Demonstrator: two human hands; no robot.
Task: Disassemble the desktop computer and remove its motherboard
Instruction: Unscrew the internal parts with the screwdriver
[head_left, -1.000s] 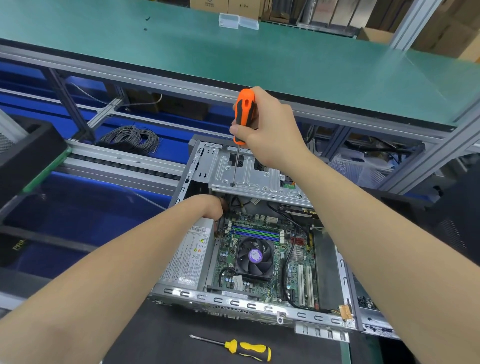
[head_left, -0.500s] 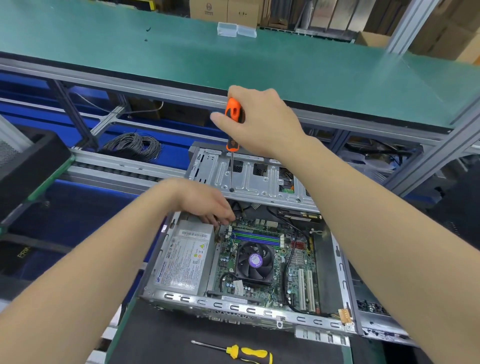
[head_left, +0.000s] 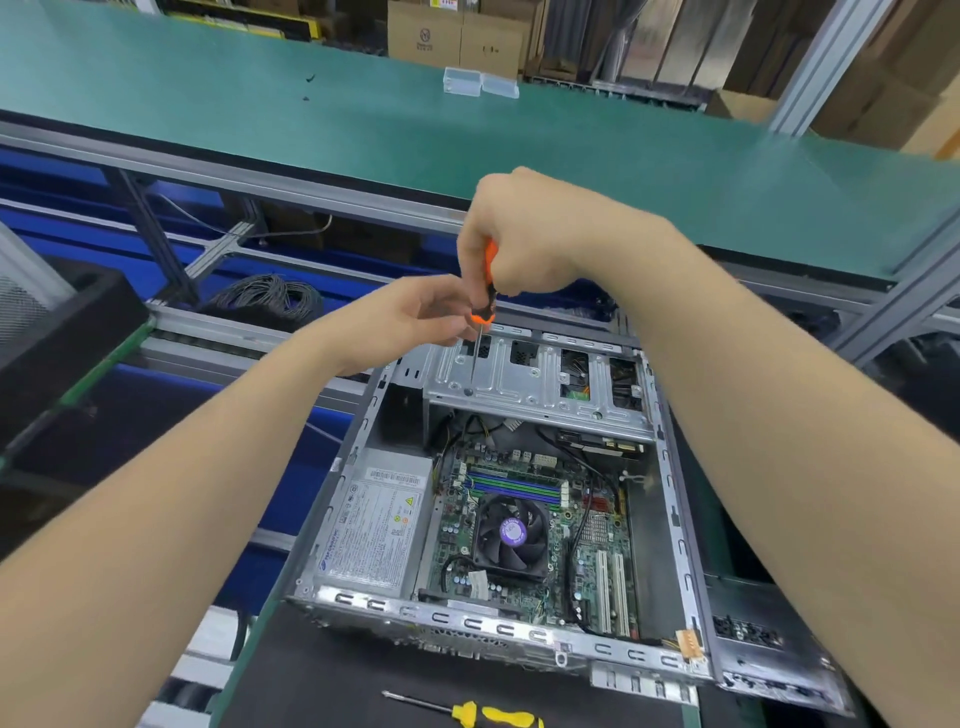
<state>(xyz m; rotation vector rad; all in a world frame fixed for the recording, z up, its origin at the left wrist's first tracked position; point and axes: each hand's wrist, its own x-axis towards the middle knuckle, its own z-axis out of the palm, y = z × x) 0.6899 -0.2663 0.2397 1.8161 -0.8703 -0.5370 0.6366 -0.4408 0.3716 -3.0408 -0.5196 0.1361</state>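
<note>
Head view: a yellow screwdriver (head_left: 496, 716) lies on the black mat (head_left: 322, 675) before the open case (head_left: 467, 621), with the power supply (head_left: 374, 525) left of the motherboard (head_left: 530, 535). A metal drive cage (head_left: 535, 376) overhangs the board's far end. My right hand (head_left: 524, 234) wraps the orange screwdriver (head_left: 488, 296), its tip on the cage, and my left hand (head_left: 415, 317) pinches its collar. The board sits below my fingers, nearer me.

Desktop computer case (head_left: 680, 525) lying open, green motherboard (head_left: 535, 540) inside, black fan (head_left: 511, 535) on top
</note>
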